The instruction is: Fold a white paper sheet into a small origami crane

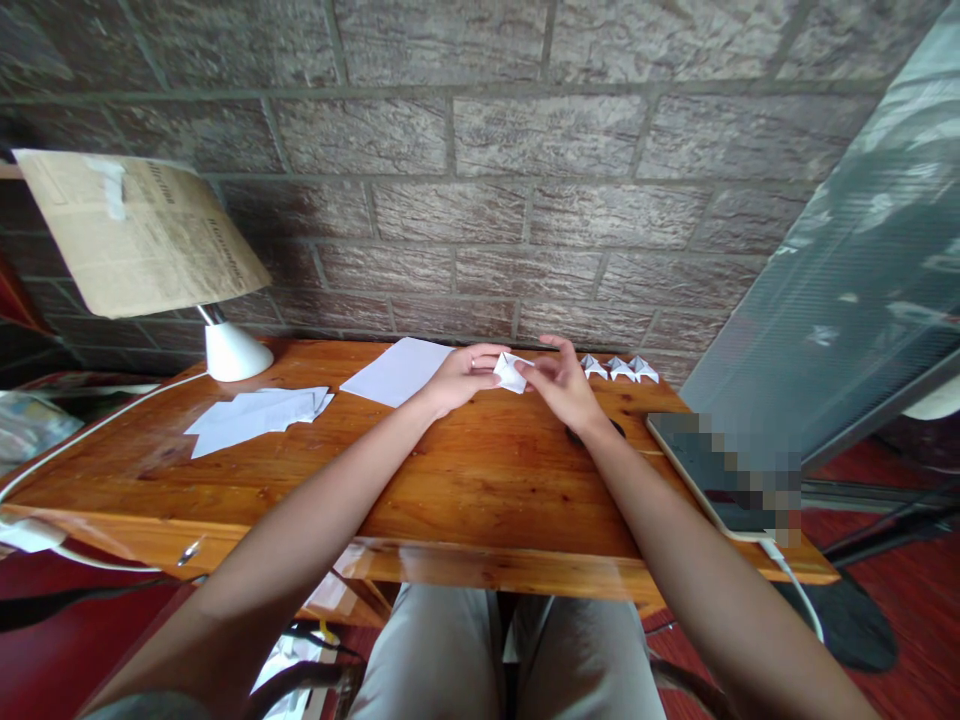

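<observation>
A small folded piece of white paper (511,373) is held up over the middle of the desk, between both hands. My left hand (459,380), with a ring on one finger, pinches its left side. On the other side, my right hand (564,382) grips the paper's right edge between thumb and a finger, while another finger points up. Just right of my right hand, three small folded white paper shapes (618,369) stand in a row near the wall.
On the wooden desk (480,490), a sheet of white paper (397,370) lies behind my left hand. Several paper pieces (259,415) lie farther left, near a lamp (238,350). A tablet (705,465) with a cable rests at the right edge. Behind stands a brick wall (487,210).
</observation>
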`<state>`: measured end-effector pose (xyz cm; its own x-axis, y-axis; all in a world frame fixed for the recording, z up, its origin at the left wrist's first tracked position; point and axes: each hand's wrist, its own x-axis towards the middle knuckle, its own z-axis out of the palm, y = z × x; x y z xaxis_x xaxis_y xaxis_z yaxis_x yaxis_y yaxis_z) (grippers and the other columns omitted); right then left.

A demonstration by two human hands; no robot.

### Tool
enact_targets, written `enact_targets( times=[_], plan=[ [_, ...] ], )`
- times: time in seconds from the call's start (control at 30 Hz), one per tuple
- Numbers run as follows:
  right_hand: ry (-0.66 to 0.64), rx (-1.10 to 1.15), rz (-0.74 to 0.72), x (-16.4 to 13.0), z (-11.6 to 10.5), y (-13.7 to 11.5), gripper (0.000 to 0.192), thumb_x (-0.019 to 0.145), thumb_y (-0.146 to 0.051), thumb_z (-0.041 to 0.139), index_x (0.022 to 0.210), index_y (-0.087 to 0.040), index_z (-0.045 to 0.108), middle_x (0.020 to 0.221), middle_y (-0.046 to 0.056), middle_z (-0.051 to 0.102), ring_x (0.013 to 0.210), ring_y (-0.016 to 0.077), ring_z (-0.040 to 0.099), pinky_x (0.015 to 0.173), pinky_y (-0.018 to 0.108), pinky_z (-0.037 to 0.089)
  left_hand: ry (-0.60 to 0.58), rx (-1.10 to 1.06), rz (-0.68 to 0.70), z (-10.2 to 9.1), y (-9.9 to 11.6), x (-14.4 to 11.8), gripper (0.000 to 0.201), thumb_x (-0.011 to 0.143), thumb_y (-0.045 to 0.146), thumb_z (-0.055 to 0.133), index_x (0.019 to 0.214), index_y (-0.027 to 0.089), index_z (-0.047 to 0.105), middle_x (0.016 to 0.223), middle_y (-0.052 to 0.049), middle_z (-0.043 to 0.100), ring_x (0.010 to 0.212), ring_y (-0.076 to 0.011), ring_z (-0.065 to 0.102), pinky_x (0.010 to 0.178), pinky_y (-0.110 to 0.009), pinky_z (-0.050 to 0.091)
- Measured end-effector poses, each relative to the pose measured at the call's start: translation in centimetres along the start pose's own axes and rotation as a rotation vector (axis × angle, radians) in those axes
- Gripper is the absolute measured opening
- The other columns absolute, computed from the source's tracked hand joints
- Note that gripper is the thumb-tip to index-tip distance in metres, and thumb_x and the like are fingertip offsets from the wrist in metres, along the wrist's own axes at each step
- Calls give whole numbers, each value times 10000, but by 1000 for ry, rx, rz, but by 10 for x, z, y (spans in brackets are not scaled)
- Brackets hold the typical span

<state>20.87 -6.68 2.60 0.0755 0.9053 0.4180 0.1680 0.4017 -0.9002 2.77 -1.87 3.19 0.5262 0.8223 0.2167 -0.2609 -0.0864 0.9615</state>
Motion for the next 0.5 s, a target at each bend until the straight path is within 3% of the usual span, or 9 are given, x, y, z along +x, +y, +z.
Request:
enact_targets(
  times=[0.1,0.23,0.3,0.5],
  plan=[
    [-48,-45,44,1,-2,0,509,678,-501,777,1076,-221,631,768,1,701,680,165,622,698,316,500,12,92,59,2,-2,1,491,576,101,808,1051,160,702,975,-74,746,895,-194,678,975,-395,463],
    [-49,49,102,2,-4,1,340,655,-453,794,848,-199,676,795,17,720,716,157,634,715,307,499,119,-42,70,4,-10,4,563,560,140,844,1096,170,673,993,-63,745,922,-190,678,997,-398,446],
    [-22,126,151,2,-3,1,326,635,-432,808,811,-202,657,780,9,715,729,153,642,709,294,508,182,-138,41,6,-14,5,583,543,160,865,1093,171,670,947,-49,751,916,-183,679,1011,-395,436],
    [1,255,228,-2,5,-4,394,592,-414,846,865,-224,635,806,-3,709,792,158,664,728,297,555,156,-252,-36,12,-16,5,361,563,267,881,867,154,722,960,-65,750,952,-183,673,983,-363,469]
  ],
)
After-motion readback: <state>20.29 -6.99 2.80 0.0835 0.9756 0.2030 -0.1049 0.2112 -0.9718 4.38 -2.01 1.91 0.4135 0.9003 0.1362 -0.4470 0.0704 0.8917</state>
